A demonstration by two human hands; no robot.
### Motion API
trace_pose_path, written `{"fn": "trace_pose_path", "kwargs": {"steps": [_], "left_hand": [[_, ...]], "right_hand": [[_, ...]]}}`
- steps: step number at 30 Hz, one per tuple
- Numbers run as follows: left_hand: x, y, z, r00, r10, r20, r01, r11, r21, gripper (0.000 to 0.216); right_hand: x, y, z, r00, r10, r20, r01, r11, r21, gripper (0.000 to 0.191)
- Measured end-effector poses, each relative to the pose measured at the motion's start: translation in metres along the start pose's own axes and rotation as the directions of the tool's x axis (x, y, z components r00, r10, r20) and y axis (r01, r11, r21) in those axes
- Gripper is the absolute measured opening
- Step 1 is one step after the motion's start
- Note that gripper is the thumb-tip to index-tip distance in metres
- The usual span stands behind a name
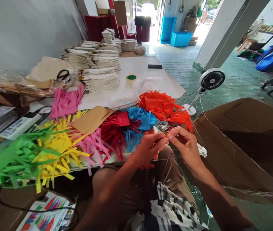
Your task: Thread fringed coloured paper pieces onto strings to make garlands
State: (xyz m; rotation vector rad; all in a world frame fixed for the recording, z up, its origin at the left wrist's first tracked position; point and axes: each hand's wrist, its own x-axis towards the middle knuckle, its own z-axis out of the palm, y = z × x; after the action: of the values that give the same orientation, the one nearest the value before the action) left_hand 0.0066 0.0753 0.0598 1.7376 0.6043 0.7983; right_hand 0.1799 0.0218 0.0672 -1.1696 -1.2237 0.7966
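My left hand (152, 144) and my right hand (185, 144) meet above my lap at the table's near edge. Both are closed in a pinch on an orange-red paper tassel (148, 166), whose strips hang below my left hand; its twisted top is mostly hidden by the fingertips. Just beyond them lies a heap of orange fringed paper (160, 104). Leftward along the edge come blue fringed paper (144, 118), dark red fringed paper (117, 123), pink strips (95, 141), yellow fringed paper (56, 147) and green fringed paper (18, 157).
A large open cardboard box (237, 154) stands at my right, with a white fan (212, 79) behind it. Stacked pale bundles (102, 69), a tape roll (131, 78), a black phone-like slab (155, 66) and scissors (63, 74) lie farther back. Brown paper (93, 119) covers some fringes.
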Motion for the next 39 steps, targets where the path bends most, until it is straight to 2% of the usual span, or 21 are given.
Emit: {"fn": "trace_pose_path", "kwargs": {"steps": [3, 5, 9, 11, 13, 16, 19, 20, 21, 22, 23, 24, 25, 28, 31, 32, 34, 35, 37, 38, 39], "left_hand": [[-0.004, 0.000, 0.008, 0.994, -0.049, 0.101, 0.056, 0.997, -0.062, 0.035], [-0.006, -0.002, 0.015, 0.989, -0.069, 0.133, 0.088, 0.986, -0.142, 0.036], [-0.006, -0.009, 0.027, 0.997, -0.060, 0.054, 0.070, 0.978, -0.197, 0.035], [-0.006, -0.013, 0.029, 0.995, -0.062, 0.079, 0.075, 0.982, -0.173, 0.032], [-0.006, -0.017, 0.030, 0.982, -0.111, 0.153, 0.137, 0.975, -0.173, 0.032], [-0.006, -0.022, 0.030, 0.960, -0.166, 0.226, 0.212, 0.958, -0.195, 0.035], [-0.005, -0.024, 0.025, 0.962, -0.122, 0.245, 0.161, 0.976, -0.146, 0.031], [-0.004, -0.023, 0.023, 0.965, -0.098, 0.245, 0.129, 0.985, -0.113, 0.029], [-0.003, -0.022, 0.020, 0.970, -0.074, 0.231, 0.095, 0.992, -0.081, 0.028], [-0.002, -0.021, 0.017, 0.976, -0.051, 0.211, 0.063, 0.997, -0.051, 0.027], [-0.001, -0.019, 0.014, 0.982, -0.032, 0.187, 0.037, 0.999, -0.018, 0.025], [0.001, -0.018, 0.010, 0.986, -0.021, 0.164, 0.019, 1.000, 0.016, 0.024], [0.002, -0.017, 0.007, 0.990, -0.015, 0.142, 0.008, 0.999, 0.049, 0.022], [0.003, -0.014, -0.006, 0.996, -0.014, 0.088, 0.002, 0.991, 0.135, 0.020], [0.000, -0.013, -0.028, 0.999, -0.045, 0.015, 0.041, 0.972, 0.230, 0.019], [-0.002, -0.013, -0.037, 0.998, -0.064, -0.029, 0.069, 0.960, 0.273, 0.018], [-0.006, -0.013, -0.056, 0.984, -0.090, -0.156, 0.140, 0.925, 0.353, 0.015], [-0.008, -0.014, -0.065, 0.969, -0.089, -0.230, 0.174, 0.909, 0.379, 0.014], [-0.011, -0.016, -0.080, 0.926, -0.068, -0.372, 0.227, 0.887, 0.402, 0.015], [-0.012, -0.018, -0.086, 0.902, -0.056, -0.428, 0.247, 0.881, 0.405, 0.016], [-0.012, -0.019, -0.091, 0.880, -0.045, -0.473, 0.262, 0.877, 0.404, 0.017]], "right_hand": [[-0.007, 0.000, -0.006, 0.989, 0.021, -0.143, -0.010, 0.997, 0.074, 0.019], [-0.012, 0.000, -0.009, 0.984, 0.038, -0.174, -0.023, 0.996, 0.086, 0.016], [-0.023, 0.001, -0.008, 0.993, 0.116, 0.026, -0.116, 0.993, -0.006, 0.018], [-0.020, 0.003, -0.010, 0.992, 0.117, 0.053, -0.113, 0.991, -0.073, 0.024], [-0.005, 0.004, -0.020, 0.994, 0.109, -0.023, -0.110, 0.993, -0.048, 0.029], [0.041, 0.002, -0.049, 0.981, 0.076, -0.176, -0.067, 0.996, 0.053, 0.035], [0.093, -0.005, -0.083, 0.941, -0.155, -0.300, 0.110, 0.981, -0.162, 0.037], [0.108, -0.006, -0.092, 0.928, -0.232, -0.293, 0.151, 0.950, -0.272, 0.034], [0.120, -0.005, -0.098, 0.915, -0.349, -0.202, 0.205, 0.834, -0.513, 0.038], [0.130, -0.001, -0.101, 0.919, -0.392, -0.051, 0.251, 0.678, -0.691, 0.043], [0.137, 0.005, -0.101, 0.916, -0.388, 0.103, 0.308, 0.515, -0.800, 0.047], [0.142, 0.014, -0.099, 0.909, -0.348, 0.228, 0.363, 0.395, -0.844, 0.047], [0.145, 0.026, -0.094, 0.901, -0.298, 0.315, 0.408, 0.340, -0.847, 0.043], [0.146, 0.062, -0.071, 0.864, -0.174, 0.473, 0.504, 0.271, -0.820, 0.036], [0.137, 0.074, -0.048, 0.849, -0.126, 0.514, 0.529, 0.182, -0.829, 0.040], [0.132, 0.068, -0.040, 0.857, -0.149, 0.494, 0.515, 0.187, -0.836, 0.040], [0.115, 0.042, -0.026, 0.870, -0.222, 0.440, 0.491, 0.311, -0.814, 0.036], [0.103, 0.024, -0.018, 0.871, -0.251, 0.422, 0.491, 0.421, -0.762, 0.031], [0.076, -0.012, -0.004, 0.851, -0.229, 0.473, 0.478, 0.711, -0.516, 0.021], [0.062, -0.026, 0.003, 0.841, -0.162, 0.517, 0.409, 0.816, -0.409, 0.019], [0.049, -0.036, 0.009, 0.830, -0.107, 0.547, 0.337, 0.878, -0.340, 0.015]]}}
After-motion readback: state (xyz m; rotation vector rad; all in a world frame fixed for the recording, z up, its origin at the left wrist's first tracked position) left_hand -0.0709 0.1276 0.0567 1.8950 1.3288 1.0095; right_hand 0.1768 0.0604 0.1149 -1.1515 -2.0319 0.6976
